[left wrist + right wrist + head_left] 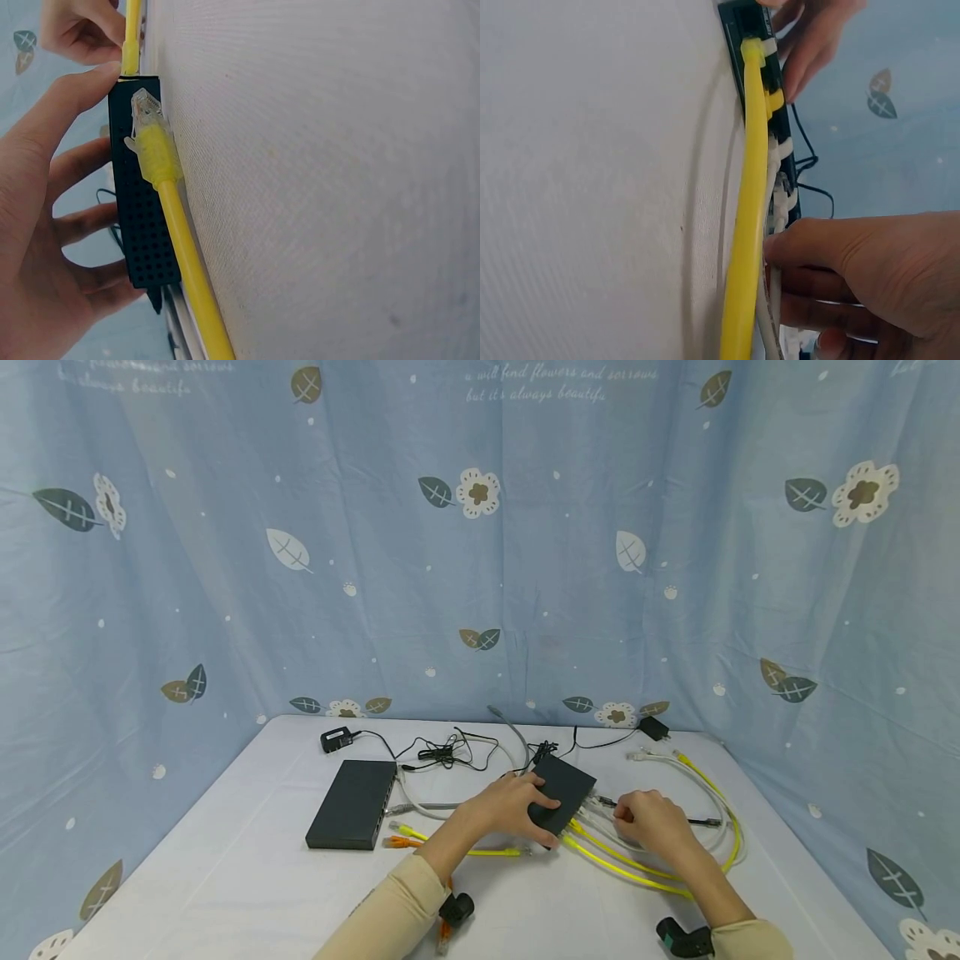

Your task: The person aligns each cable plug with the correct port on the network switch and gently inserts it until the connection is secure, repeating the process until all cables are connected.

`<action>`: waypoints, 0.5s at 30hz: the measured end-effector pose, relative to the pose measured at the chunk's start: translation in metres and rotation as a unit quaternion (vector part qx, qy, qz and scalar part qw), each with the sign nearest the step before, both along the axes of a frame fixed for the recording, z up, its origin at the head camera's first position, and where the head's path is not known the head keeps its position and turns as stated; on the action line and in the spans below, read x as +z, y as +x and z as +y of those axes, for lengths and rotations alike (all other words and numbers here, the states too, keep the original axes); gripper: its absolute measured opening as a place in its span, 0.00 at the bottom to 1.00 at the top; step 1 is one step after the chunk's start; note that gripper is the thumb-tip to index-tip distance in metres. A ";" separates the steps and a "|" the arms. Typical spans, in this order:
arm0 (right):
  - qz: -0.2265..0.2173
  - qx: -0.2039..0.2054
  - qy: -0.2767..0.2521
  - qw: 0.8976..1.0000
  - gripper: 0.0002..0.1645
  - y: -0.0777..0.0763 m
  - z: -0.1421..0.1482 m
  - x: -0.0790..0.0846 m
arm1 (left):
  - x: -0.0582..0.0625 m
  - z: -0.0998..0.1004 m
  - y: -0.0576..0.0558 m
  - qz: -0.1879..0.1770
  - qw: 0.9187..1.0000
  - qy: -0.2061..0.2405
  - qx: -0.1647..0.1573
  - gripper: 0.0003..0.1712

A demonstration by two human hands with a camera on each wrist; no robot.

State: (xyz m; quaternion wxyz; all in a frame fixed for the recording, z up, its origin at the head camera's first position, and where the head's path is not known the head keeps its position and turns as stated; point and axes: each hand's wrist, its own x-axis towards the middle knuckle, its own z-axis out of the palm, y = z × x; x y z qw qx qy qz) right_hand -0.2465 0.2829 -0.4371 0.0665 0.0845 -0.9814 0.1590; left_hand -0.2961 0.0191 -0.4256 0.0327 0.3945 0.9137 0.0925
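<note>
My left hand (pixel 517 806) grips a small black network switch (pixel 564 789), thumb on its near edge and fingers along the far side, as the left wrist view shows. Two yellow network cables (pixel 630 860) run from its port side to the right, with white cables (pixel 778 161) plugged beside them. My right hand (pixel 654 822) is just right of those ports. In the right wrist view its thumb and fingers pinch a white network cable (pixel 775 289) near the ports. A loose yellow cable's clear plug (pixel 146 109) lies in front of the switch in the left wrist view.
A larger black box (pixel 351 806) with ports lies at the left. Behind are a black adapter (pixel 337 740), coiled black wire (pixel 442 752) and another adapter (pixel 653 727). Orange cable (pixel 402 842) lies by the left forearm. A patterned blue curtain (pixel 375 568) hangs behind the white table (pixel 247 877).
</note>
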 end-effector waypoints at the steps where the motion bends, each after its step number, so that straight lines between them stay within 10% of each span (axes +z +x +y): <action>1: 0.002 0.003 0.001 1.000 0.06 0.000 -0.001 0.000 | 0.000 0.000 0.000 0.004 1.000 -0.001 -0.001 0.38; 15: 0.009 -0.002 0.001 1.000 0.02 0.000 -0.006 -0.003 | 0.001 0.001 0.001 0.008 1.000 -0.004 -0.001 0.38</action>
